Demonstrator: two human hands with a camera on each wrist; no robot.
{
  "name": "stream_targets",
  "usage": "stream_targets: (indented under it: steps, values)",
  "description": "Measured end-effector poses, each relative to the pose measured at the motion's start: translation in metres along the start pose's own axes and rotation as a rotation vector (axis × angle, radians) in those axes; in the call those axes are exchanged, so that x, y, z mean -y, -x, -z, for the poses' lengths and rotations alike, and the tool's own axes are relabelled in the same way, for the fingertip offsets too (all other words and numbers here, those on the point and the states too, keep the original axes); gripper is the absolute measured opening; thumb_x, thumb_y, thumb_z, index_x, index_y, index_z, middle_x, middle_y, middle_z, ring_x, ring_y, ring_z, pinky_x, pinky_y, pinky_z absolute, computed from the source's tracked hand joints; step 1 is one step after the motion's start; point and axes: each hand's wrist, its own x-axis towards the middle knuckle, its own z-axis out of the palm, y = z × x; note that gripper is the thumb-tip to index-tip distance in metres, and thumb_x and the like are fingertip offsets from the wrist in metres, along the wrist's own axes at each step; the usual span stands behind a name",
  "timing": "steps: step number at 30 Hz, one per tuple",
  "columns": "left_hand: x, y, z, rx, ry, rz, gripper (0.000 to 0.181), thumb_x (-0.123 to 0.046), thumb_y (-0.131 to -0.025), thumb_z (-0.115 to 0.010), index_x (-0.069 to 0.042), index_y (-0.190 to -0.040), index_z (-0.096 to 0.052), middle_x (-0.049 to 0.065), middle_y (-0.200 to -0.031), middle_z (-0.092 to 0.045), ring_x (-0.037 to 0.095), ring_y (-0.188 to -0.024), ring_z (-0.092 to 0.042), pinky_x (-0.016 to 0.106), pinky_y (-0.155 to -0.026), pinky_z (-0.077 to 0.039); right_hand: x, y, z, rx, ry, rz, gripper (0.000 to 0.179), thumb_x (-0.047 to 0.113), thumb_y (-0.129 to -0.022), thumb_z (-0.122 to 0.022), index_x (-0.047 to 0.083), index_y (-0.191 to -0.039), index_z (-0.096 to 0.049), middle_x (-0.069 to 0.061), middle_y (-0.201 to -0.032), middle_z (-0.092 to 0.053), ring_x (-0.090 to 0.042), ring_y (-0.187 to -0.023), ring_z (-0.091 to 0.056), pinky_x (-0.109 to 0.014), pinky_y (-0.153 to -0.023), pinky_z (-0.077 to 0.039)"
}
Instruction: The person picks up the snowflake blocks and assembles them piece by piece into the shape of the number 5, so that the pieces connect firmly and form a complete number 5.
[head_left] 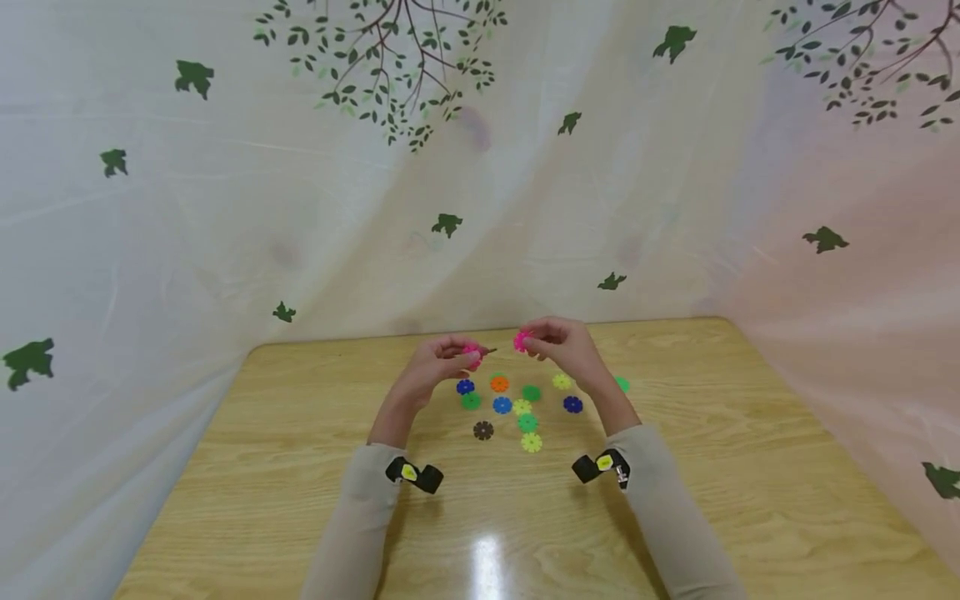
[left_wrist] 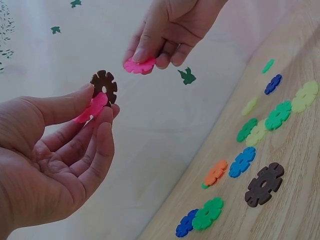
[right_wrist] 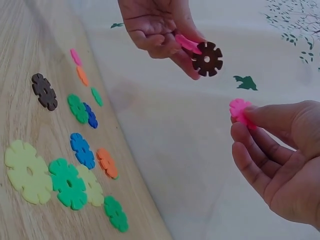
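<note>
My left hand point(head_left: 422, 372) pinches a pink notched plastic disc point(left_wrist: 93, 107) between thumb and fingers. A brown notched disc point(left_wrist: 103, 79) is slotted crosswise into that pink one and sticks out beyond the fingertips. My right hand point(head_left: 572, 347) holds a second pink disc point(right_wrist: 238, 107) by its edge, thumb on one face and fingers behind. Both hands are raised over the far part of the table, with a gap between the pieces they hold. In the right wrist view the brown disc faces the camera, its round centre hole showing.
Loose discs lie on the wooden table point(head_left: 285, 467) under the hands: a dark brown one point(head_left: 483, 430), an orange one point(head_left: 499, 383), a light blue one point(head_left: 502, 405), and several green, yellow and dark blue ones. A printed cloth backdrop point(head_left: 360, 250) hangs behind the table.
</note>
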Motion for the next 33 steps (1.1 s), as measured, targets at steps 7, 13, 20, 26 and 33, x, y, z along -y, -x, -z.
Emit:
stream_targets:
  steps: [7,13,20,26,33]
  values:
    - [0.002,-0.001,-0.004,-0.013,0.003,-0.004,0.029,-0.012,-0.097,-0.07,0.004,-0.121,-0.067,-0.005,-0.1,-0.075,0.014,-0.089,-0.067,0.04,-0.091,-0.059,-0.001,0.001,-0.006,0.006,-0.092,-0.009,0.023,0.008,-0.096,-0.071,-0.005,-0.114,-0.068,-0.015,-0.1,-0.076,-0.013,-0.082,-0.073,-0.04,-0.079,-0.063]
    - [0.003,0.0,-0.005,-0.04,0.015,0.008,0.024,-0.012,-0.096,-0.071,0.0,-0.117,-0.068,-0.006,-0.098,-0.075,0.016,-0.091,-0.066,0.041,-0.092,-0.058,0.0,0.0,-0.009,0.047,-0.087,0.0,0.02,0.009,-0.097,-0.069,-0.004,-0.112,-0.068,-0.018,-0.101,-0.075,-0.013,-0.082,-0.074,-0.047,-0.083,-0.062]
    - [0.003,0.001,-0.006,-0.049,0.007,0.009,0.023,-0.012,-0.096,-0.071,-0.001,-0.117,-0.069,-0.003,-0.101,-0.076,0.018,-0.093,-0.066,0.039,-0.091,-0.058,0.001,0.001,-0.011,0.087,-0.062,0.008,0.019,0.012,-0.097,-0.07,-0.001,-0.111,-0.069,-0.022,-0.102,-0.074,-0.015,-0.082,-0.073,-0.042,-0.078,-0.062]
    - [0.002,0.001,-0.006,-0.041,0.004,-0.002,0.022,-0.012,-0.096,-0.071,-0.002,-0.115,-0.069,-0.003,-0.101,-0.076,0.018,-0.092,-0.067,0.04,-0.091,-0.059,0.002,0.0,-0.013,0.086,-0.054,0.005,0.02,0.014,-0.097,-0.07,-0.001,-0.111,-0.069,-0.02,-0.101,-0.075,-0.015,-0.081,-0.074,-0.042,-0.075,-0.062]
    - [0.001,0.001,-0.007,-0.02,0.012,-0.01,0.024,-0.011,-0.097,-0.069,0.003,-0.117,-0.066,-0.005,-0.097,-0.074,0.015,-0.088,-0.066,0.038,-0.087,-0.06,0.003,0.001,-0.017,0.09,-0.075,0.016,0.019,0.01,-0.097,-0.07,-0.004,-0.11,-0.068,-0.021,-0.099,-0.075,-0.016,-0.078,-0.074,-0.03,-0.07,-0.061]
